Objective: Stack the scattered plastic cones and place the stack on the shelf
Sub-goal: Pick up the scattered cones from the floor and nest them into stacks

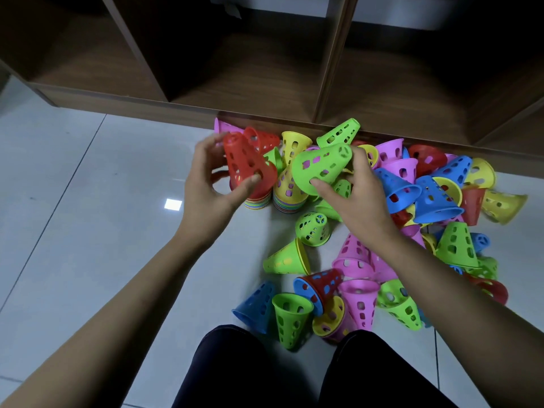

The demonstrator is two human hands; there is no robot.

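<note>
Hands clamp cones: left grip (pixel 206 184) on red cone (pixel 247 166), right grip (pixel 353 198) on green cone (pixel 321 166).

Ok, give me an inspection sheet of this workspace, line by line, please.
Surface: pale glossy tiled floor, with a light reflection.
Job's things: left hand holds a red cone above a multicoloured stack; right hand holds a green cone near a second stack, yellow on top.
Clutter: loose cones in blue, pink, yellow, green and red, mostly lying on their sides, heaped on the right.
Grip: both hands closed on one cone each.
Cables: nothing seen.
Surroundings: brown wooden shelf, visible compartments hold no cones; the person's dark-trousered knees at the bottom.
</note>
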